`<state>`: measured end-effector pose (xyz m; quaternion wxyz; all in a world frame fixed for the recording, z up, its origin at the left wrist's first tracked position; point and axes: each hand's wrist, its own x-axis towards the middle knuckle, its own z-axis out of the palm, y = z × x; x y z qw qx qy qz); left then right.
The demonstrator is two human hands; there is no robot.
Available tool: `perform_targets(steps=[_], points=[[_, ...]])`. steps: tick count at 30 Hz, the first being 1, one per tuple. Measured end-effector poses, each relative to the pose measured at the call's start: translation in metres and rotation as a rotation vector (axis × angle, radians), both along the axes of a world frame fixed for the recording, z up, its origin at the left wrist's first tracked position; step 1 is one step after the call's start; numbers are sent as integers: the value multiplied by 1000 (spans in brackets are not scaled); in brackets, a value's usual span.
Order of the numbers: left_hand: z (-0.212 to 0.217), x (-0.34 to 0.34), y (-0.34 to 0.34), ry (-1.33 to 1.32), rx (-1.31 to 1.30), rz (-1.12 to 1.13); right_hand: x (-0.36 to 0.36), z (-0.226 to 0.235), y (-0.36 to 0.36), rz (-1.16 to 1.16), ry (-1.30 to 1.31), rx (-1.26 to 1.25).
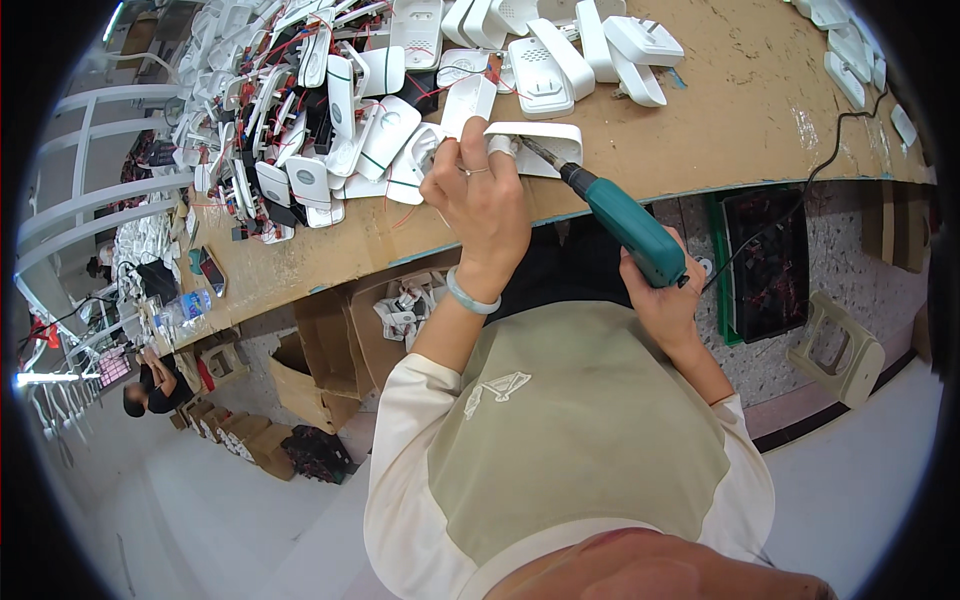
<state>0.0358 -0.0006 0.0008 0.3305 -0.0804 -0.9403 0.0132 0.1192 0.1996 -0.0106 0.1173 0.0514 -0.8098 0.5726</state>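
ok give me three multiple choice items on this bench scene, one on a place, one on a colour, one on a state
1. Where does the white plastic casing lie?
A. on the floor
B. at the wooden bench edge
C. in a cardboard box

2. What colour is the electric screwdriver body?
A. teal
B. red
C. yellow

3. What is the left hand doing?
A. hanging free
B. gripping a cable
C. pressing on the casing

Answers: 1 B, it rests by the bench's front edge; 2 A, the housing in the right hand is teal; 3 C, the fingers rest on the casing.
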Motion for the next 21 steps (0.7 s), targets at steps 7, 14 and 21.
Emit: perform_targets(steps=[7, 14, 21], points=[[2, -3, 0, -10, -4, -10, -2, 2, -1, 30, -16, -11], [4, -5, 1, -32, -35, 6, -3, 2, -1, 28, -52, 26], [6, -7, 1, -51, -25, 4, -4, 9, 0, 60, -66, 62]])
